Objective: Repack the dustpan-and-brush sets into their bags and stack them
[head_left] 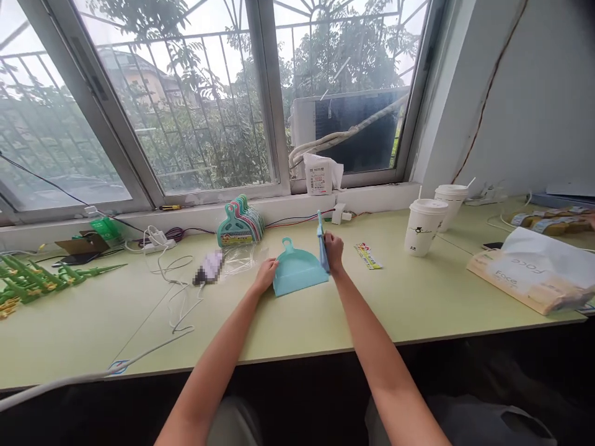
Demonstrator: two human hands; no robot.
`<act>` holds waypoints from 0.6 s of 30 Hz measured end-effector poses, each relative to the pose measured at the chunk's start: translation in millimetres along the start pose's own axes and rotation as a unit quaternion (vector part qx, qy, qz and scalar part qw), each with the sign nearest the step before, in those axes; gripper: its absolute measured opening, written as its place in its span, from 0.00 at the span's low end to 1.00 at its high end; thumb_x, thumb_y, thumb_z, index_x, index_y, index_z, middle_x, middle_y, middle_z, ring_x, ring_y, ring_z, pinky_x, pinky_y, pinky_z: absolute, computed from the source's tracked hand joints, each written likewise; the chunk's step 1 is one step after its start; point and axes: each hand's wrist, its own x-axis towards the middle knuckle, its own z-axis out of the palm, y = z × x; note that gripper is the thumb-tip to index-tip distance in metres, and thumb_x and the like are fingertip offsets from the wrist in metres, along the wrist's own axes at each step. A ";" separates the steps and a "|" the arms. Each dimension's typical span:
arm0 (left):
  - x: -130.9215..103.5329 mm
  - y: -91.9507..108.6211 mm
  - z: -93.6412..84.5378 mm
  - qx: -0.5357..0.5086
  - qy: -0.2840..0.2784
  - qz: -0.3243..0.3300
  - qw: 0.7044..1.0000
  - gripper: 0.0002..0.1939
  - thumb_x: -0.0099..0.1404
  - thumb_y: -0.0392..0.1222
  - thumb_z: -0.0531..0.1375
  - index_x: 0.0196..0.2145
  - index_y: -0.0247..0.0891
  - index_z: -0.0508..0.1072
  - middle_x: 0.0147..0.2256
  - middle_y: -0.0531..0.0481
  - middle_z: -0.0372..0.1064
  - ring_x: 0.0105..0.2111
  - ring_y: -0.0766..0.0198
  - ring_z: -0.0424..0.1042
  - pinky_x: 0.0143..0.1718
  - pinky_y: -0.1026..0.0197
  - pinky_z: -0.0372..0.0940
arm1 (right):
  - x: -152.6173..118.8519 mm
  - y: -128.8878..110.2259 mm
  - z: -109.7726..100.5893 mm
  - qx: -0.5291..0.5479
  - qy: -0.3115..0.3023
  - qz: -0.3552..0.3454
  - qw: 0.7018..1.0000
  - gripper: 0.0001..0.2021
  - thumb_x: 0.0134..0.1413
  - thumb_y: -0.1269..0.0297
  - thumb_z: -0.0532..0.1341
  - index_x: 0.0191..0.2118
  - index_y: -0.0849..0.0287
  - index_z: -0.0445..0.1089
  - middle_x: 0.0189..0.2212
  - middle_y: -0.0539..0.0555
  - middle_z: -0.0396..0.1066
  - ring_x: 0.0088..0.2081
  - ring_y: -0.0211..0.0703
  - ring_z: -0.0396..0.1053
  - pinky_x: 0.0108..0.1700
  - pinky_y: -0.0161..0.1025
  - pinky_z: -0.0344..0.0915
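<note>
A light turquoise dustpan [300, 272] lies on the table in front of me, its looped handle pointing toward the window. My left hand [266, 275] grips its left side. Closed around a small blue hand brush [321, 238], my right hand [333, 253] holds it upright on edge at the dustpan's right side. A printed card label [369, 256] lies flat to the right of that hand. Beyond my left hand are crumpled clear plastic wrapping [242, 259] and a row of dustpan-and-brush sets [239, 223] in green, pink and other colours.
Two white paper cups [421, 229] with straws and a tissue pack [534, 266] stand on the right. White cables [179, 303] run across the left side, near green plastic pieces [37, 282]. A power adapter [341, 215] sits by the windowsill.
</note>
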 end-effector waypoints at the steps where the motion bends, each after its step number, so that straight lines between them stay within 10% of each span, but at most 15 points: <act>1: 0.3 -2.0 -2.0 0.009 0.005 0.002 1.000 0.14 0.58 0.49 0.56 0.27 0.37 0.76 0.46 0.41 0.72 0.51 0.49 0.66 0.56 0.52 0.55 | 5.3 6.7 -6.9 -0.037 0.014 -0.015 0.999 0.20 0.62 0.60 0.46 0.33 0.62 0.74 0.33 0.60 0.75 0.36 0.46 0.69 0.35 0.35 0.58; 6: 1.9 -7.4 -8.2 0.040 0.013 -0.018 0.999 0.11 0.55 0.46 0.57 0.28 0.37 0.76 0.48 0.41 0.71 0.53 0.49 0.63 0.57 0.53 0.53 | 17.9 46.9 -17.9 -0.315 0.026 -0.042 0.948 0.19 0.61 0.68 0.48 0.37 0.70 0.76 0.37 0.69 0.74 0.42 0.52 0.70 0.40 0.40 0.60; 18: 3.2 -6.0 -10.4 0.098 0.037 -0.009 0.994 0.19 0.64 0.47 0.49 0.25 0.36 0.74 0.47 0.39 0.71 0.52 0.50 0.65 0.53 0.54 0.56 | 10.3 45.3 -10.3 -0.413 -0.009 -0.059 0.909 0.16 0.60 0.70 0.50 0.40 0.71 0.74 0.41 0.70 0.71 0.48 0.58 0.62 0.49 0.51 0.50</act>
